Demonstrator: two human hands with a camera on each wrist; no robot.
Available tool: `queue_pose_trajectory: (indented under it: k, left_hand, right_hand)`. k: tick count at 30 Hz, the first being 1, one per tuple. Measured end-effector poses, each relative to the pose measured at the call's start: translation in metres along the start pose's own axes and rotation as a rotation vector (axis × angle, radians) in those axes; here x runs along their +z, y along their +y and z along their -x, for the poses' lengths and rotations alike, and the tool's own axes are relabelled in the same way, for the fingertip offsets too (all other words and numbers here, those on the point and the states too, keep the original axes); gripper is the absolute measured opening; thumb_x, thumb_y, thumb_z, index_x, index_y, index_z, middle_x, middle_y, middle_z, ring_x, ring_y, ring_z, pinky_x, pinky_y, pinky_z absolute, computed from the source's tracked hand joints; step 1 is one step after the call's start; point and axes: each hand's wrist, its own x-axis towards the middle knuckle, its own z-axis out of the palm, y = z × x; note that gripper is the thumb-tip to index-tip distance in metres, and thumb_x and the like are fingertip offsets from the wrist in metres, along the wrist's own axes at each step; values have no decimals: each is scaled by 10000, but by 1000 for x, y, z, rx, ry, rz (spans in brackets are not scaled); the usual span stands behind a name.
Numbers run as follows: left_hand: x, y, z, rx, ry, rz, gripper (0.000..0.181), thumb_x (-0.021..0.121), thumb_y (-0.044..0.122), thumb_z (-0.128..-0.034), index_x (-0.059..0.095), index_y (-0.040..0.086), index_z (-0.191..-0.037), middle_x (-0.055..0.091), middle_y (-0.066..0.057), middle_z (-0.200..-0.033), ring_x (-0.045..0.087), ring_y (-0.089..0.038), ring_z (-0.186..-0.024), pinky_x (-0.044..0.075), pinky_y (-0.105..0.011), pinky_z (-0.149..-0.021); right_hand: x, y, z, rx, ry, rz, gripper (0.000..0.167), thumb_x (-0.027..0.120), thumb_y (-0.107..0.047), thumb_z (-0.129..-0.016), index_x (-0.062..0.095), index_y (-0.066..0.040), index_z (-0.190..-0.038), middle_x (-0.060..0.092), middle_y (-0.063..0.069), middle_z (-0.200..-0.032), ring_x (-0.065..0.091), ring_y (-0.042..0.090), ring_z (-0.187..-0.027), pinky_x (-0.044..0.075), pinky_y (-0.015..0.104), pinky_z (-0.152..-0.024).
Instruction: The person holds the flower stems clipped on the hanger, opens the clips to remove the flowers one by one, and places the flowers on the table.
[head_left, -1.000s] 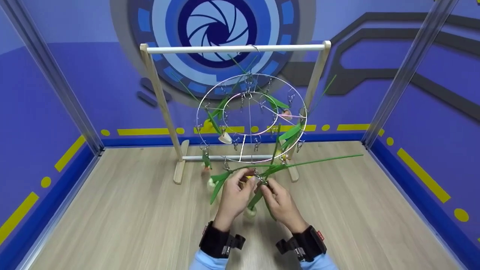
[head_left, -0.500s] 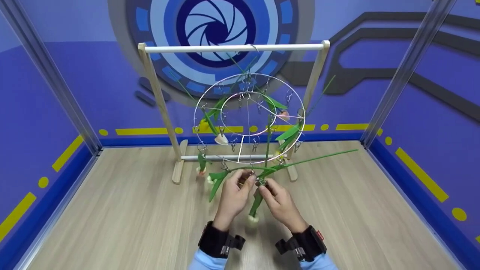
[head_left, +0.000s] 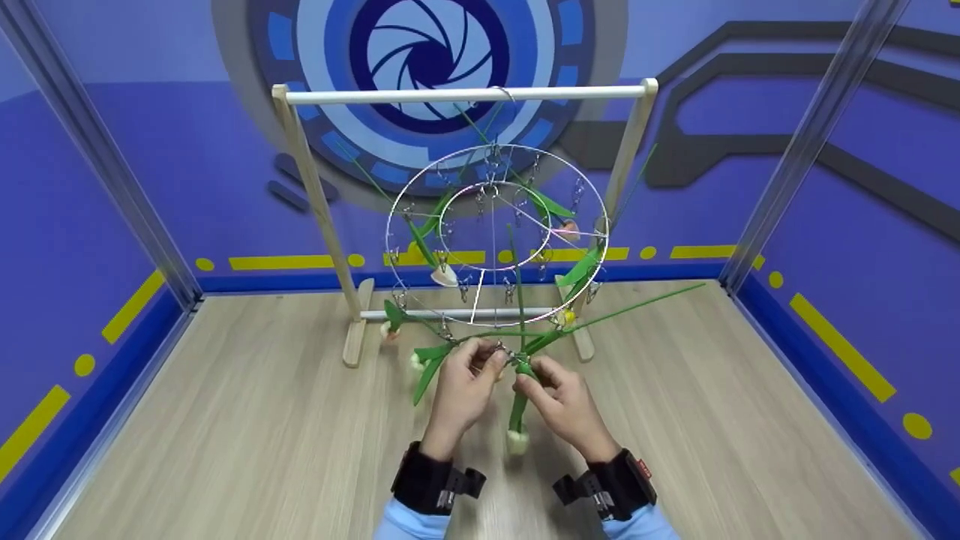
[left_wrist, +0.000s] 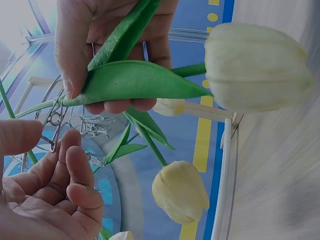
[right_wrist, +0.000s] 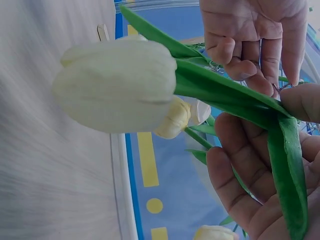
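A white artificial tulip [head_left: 517, 441] hangs head down between my hands, its green stem rising past the round wire hanger [head_left: 477, 296]. My right hand [head_left: 562, 401] pinches the tulip's stem where its leaves [right_wrist: 225, 92] begin. My left hand [head_left: 461, 386] pinches a metal wire clip [left_wrist: 57, 117] between thumb and finger. The clip meets the stem just beside the right thumb; whether its jaws grip the stem I cannot tell. In the left wrist view the white tulip's bloom [left_wrist: 257, 67] points right, away from both hands.
A rack with a white top rod [head_left: 450, 96] carries the hanger. Several other tulips hang clipped around the ring, among them a pale yellow one [left_wrist: 181, 192]. Metal clips [head_left: 510, 291] dangle from the ring. Beneath lies a wood-grain tabletop [head_left: 247, 420].
The tulip's stem top has swung left and its bloom has shifted slightly right. The tulip at the ring's lower left has moved a little left. Both hands stay close together.
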Motion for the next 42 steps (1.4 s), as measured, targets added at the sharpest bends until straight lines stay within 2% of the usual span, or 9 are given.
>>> queue_pose_trajectory:
  k: [9, 19, 30, 42]
  left_hand:
    - [-1, 2, 0, -21, 2, -32, 141, 667, 125, -1009, 681, -16, -1005, 654, -65, -864, 561, -117, -766, 465, -226, -690]
    - [-2, 3, 2, 18, 21, -41, 132, 681, 113, -997, 683, -13, -957, 668, -68, -835, 552, -86, -734, 460, -215, -679]
    - [-2, 4, 2, -3, 31, -10, 126, 702, 113, -980, 690, -2, -929, 684, -74, -813, 559, -81, -703, 454, -211, -661]
    - [-2, 4, 4, 23, 39, 26, 131, 706, 102, -978, 685, -9, -910, 700, -103, -800, 558, -73, -667, 441, -194, -625]
  right_hand:
    - [-2, -1, 1, 6, 22, 79, 43, 707, -69, -970, 721, -40, -999, 735, 73, -913, 677, 138, -830, 579, 257, -724]
    - [-4, -2, 1, -46, 43, 131, 33, 716, -75, -964, 744, -79, -980, 728, -11, -856, 667, 139, -778, 547, 238, -695]
    - [-4, -2, 0, -38, 35, 143, 33, 711, -80, -968, 745, -79, -970, 722, 2, -855, 666, 151, -779, 558, 244, -684]
    - [-6, -2, 0, -46, 32, 158, 31, 715, -62, -961, 743, -49, -958, 719, -3, -850, 663, 122, -777, 565, 265, -687]
